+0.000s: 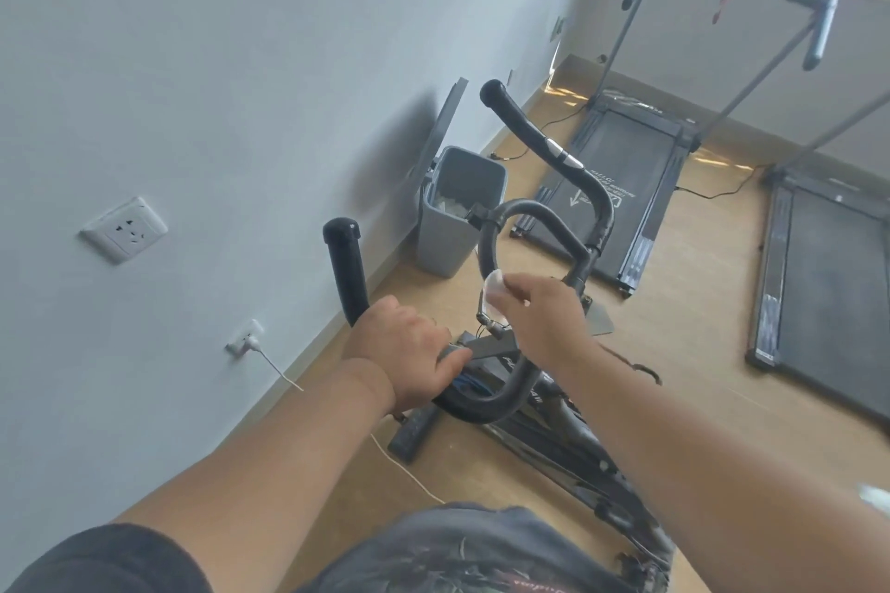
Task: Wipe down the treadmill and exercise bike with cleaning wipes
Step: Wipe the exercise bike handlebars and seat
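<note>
Two bare forearms reach forward over one exercise bike (544,404). The left hand (409,359) is clamped round the lower bend of the black handlebar (486,407), knuckles up. The right hand (539,313), a little farther out, pinches one white cleaning wipe (493,287) between its fingertips, pressing it against the handlebar's inner loop. Beyond stands one grey bin (455,212) by the wall, then two treadmills: the nearer treadmill (621,178) beside the bin, the second treadmill (828,265) at the right.
</note>
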